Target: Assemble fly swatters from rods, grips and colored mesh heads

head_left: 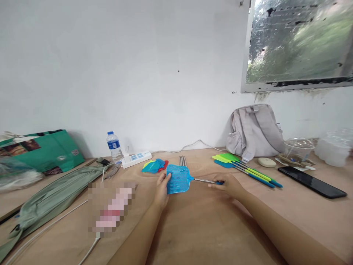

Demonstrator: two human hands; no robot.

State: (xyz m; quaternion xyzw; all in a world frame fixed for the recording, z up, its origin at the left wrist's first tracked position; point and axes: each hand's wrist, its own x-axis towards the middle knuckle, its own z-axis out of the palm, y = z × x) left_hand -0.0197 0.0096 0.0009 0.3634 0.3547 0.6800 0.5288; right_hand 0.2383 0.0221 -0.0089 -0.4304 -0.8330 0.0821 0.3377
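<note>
Between my hands is a blue fly swatter (178,179) with a perforated head and a thin metal rod. My left hand (162,187) grips the head by its left edge, thumb on top. At the other end, my right hand (228,186) closes round the dark blue handle tip, mostly hidden by the fingers. Behind the swatter head stand out several metal rods (182,161), lying side by side. Loose swatter heads (154,166) in blue, yellow and red lie to their left. Several whole fly swatters (248,170) in green, yellow and blue lie together beyond my right hand.
A power strip (137,159) and water bottle (114,146) stand near the wall. On the left lie a grey-green bag (59,198), a green shopping bag (59,151) and a blurred pink item (114,208) on a cable. Rightward are a backpack (255,130), phone (311,182) and plastic cup (298,150).
</note>
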